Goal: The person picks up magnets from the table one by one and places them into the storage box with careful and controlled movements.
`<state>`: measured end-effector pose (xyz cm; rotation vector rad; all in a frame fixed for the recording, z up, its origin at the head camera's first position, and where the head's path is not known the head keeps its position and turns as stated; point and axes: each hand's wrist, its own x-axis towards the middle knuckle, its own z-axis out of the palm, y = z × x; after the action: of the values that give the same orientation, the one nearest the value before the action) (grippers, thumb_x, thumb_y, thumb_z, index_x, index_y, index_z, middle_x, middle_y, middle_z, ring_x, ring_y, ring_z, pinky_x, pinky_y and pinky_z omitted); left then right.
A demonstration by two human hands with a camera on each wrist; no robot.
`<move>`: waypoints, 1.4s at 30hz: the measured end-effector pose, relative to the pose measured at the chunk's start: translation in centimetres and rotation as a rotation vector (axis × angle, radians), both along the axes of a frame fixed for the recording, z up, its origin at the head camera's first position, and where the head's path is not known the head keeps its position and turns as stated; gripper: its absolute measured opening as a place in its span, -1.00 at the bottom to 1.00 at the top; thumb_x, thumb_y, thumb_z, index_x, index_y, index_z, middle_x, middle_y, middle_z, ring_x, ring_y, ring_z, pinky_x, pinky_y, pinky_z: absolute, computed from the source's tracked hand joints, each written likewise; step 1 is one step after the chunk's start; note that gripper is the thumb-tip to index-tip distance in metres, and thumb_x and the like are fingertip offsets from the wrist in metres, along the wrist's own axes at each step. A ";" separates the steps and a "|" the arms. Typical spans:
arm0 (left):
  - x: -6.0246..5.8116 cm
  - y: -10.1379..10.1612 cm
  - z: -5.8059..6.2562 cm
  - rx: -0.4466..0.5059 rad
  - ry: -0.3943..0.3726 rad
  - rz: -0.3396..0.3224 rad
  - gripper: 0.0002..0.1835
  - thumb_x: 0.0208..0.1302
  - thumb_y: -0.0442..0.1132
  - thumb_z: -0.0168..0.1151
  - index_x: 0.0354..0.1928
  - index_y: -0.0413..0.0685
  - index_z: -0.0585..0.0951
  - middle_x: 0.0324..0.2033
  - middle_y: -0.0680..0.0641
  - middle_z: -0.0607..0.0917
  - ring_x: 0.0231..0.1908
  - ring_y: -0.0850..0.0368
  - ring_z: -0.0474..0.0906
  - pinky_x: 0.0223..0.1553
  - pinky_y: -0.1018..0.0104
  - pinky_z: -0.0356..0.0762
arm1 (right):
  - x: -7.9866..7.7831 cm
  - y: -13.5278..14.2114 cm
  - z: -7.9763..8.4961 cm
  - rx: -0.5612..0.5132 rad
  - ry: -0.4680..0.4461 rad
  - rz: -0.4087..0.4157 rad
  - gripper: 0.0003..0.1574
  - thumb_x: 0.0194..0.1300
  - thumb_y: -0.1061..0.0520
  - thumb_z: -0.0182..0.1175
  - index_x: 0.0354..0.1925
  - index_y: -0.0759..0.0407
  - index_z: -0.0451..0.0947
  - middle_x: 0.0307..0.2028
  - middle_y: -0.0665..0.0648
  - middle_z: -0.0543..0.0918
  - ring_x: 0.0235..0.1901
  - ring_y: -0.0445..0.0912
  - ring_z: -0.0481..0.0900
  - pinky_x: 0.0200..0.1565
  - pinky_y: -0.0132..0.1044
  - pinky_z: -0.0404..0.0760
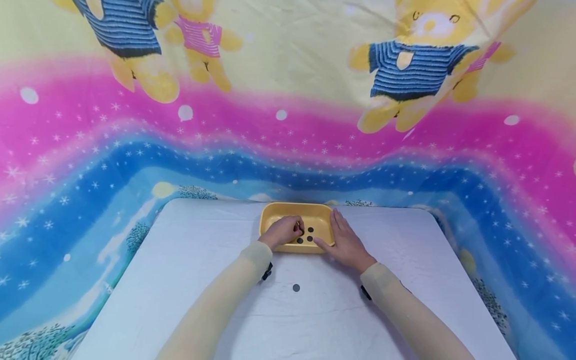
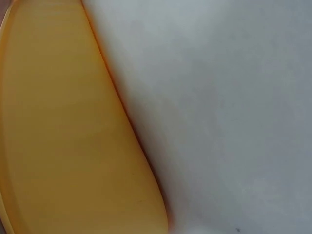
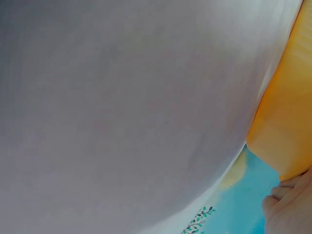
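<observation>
A yellow rectangular plastic bin (image 1: 321,212) stands at the far edge of the white table. My left hand (image 1: 282,231) reaches over its near left part, with curled fingers pinching a small dark disc (image 1: 302,232) low inside. Several similar discs, such as one dark round disc (image 1: 310,230), lie on the bin floor beside those fingertips. My right hand (image 1: 348,246) rests against the bin's right end, fingers straight along the side and thumb at the front rim. Another grey disc (image 1: 296,288) lies on the table in front of the bin.
White cloth covers the table (image 1: 216,260). Behind and around it hangs a curtain (image 1: 279,160) printed with bears and snowflakes, close to the bin's back. The left wrist view shows the bin's outer wall (image 2: 73,126); its right end (image 3: 287,112) appears in the right wrist view.
</observation>
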<state>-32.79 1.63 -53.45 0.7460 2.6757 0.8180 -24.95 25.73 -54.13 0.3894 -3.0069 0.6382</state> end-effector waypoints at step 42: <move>1.0 -0.4 1.6 -0.011 0.101 -0.013 -0.90 0.57 -0.15 0.31 0.01 0.08 0.69 -0.20 0.15 0.67 -0.20 0.21 0.59 -0.10 0.21 0.62 | 0.1 -0.2 0.0 0.003 0.020 -0.005 0.47 0.44 -0.71 -0.10 0.72 0.30 -0.28 0.73 0.31 -0.23 0.71 0.19 -0.22 0.66 0.16 -0.01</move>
<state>-31.77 1.22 -51.89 0.8217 2.7584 0.7816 -24.82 25.54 -54.14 0.3863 -2.9896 0.6260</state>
